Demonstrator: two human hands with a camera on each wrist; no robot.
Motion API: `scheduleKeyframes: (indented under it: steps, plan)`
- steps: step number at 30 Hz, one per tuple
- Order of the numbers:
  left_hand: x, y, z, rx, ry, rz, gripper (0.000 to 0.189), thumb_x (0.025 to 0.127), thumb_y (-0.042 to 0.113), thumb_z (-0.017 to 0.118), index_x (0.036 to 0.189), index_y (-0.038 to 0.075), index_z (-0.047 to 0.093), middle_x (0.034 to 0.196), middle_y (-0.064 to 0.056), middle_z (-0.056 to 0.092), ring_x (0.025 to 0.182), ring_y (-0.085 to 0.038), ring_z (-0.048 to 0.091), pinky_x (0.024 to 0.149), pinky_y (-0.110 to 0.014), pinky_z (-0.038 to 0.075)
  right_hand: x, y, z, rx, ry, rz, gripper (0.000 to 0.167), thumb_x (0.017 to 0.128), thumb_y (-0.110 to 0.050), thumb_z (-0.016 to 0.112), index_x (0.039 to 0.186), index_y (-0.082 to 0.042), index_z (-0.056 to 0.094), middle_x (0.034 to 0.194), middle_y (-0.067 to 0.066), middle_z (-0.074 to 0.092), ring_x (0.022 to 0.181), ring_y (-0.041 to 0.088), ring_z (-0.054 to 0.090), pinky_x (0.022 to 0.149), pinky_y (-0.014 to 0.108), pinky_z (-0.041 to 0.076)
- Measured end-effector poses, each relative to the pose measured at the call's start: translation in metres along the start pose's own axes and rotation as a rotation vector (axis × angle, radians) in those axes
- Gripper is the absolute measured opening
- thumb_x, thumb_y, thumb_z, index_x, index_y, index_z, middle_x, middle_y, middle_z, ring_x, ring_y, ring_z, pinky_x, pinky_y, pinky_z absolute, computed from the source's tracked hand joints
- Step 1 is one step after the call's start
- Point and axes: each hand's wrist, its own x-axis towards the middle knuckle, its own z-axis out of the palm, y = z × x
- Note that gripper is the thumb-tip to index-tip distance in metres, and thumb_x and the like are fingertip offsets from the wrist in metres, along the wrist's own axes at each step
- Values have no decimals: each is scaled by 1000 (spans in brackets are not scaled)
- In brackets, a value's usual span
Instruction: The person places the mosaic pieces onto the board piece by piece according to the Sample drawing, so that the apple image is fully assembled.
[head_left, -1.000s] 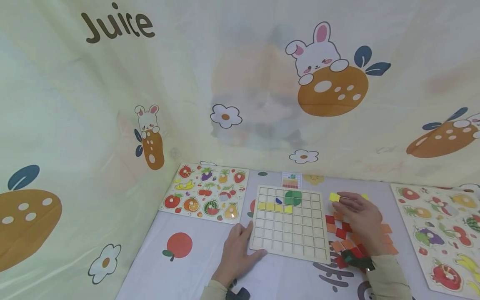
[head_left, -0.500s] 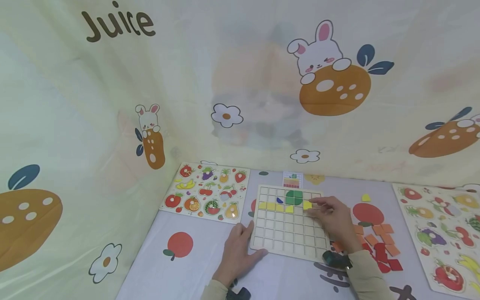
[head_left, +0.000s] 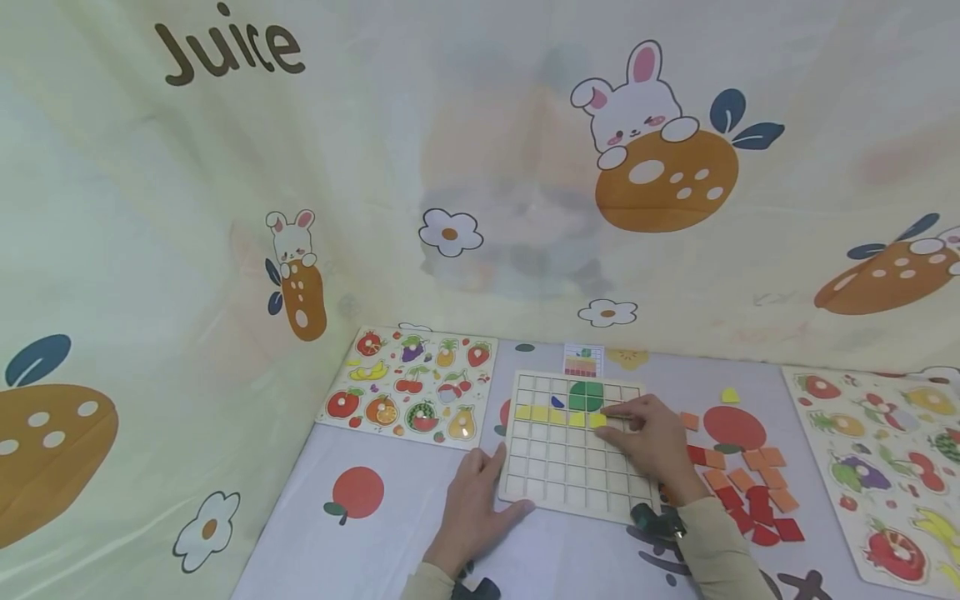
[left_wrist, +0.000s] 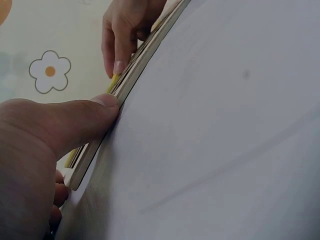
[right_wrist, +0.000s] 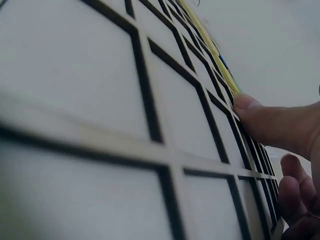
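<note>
The right hand is holding a yellow tile in a narrow pinch and is lying over the right side of the grid board, so it is the nearer hand. The tile is lying left of that hand, at the right end of a yellow row running sideways across the board (whether it is sitting flat, I cannot tell). The left hand, spread wide, is resting against the board's near left corner.
</note>
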Motion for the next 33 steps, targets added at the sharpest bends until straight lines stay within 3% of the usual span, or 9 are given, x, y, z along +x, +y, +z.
scheduleKeyframes:
  steps: [6,15,21,24,28,31,33]
  plan:
    - [0,0,0,-7,-6,2,92,87,56,83,162,16,46,101,9,36,93,-4,32,74,-22,31,0,0,0,-2,-10,4,44,85,-39,90,122,-18,82,118,11,62,99,25,53,74,33,44]
    - [-1,2,-2,12,4,8,93,86,56,84,161,15,47,100,8,36,93,-4,32,73,-22,31,-1,-3,-2,8,3,-16,33,88,-34,87,114,-15,84,112,10,63,97,25,54,74,33,44]
    - [0,1,-1,20,3,8,93,86,56,84,161,15,47,101,9,36,93,-4,32,74,-21,31,1,0,-4,17,-14,3,38,88,-39,87,117,-15,83,114,9,61,98,24,53,74,31,45]
    - [0,1,-1,14,-1,7,93,86,57,84,161,15,47,101,9,36,93,-4,32,74,-21,31,1,9,-10,66,12,35,44,90,-46,84,123,-15,81,117,8,61,100,24,54,74,29,47]
    - [0,1,-1,5,-10,2,93,86,56,83,161,15,46,101,9,37,93,-4,33,74,-22,31,4,28,-33,128,111,134,52,97,-48,75,135,-13,74,126,14,59,103,28,53,69,30,48]
    - [0,1,-1,4,-12,4,93,87,57,83,161,14,46,101,8,37,93,-4,33,74,-21,31,11,46,-56,109,193,235,58,100,-47,69,145,-9,65,135,23,54,112,36,51,75,39,50]
    - [0,1,-2,5,-6,6,93,86,56,83,161,14,47,101,8,37,93,-4,33,74,-21,31,17,60,-71,64,215,292,65,101,-46,66,151,-6,58,142,27,50,122,42,48,86,49,51]
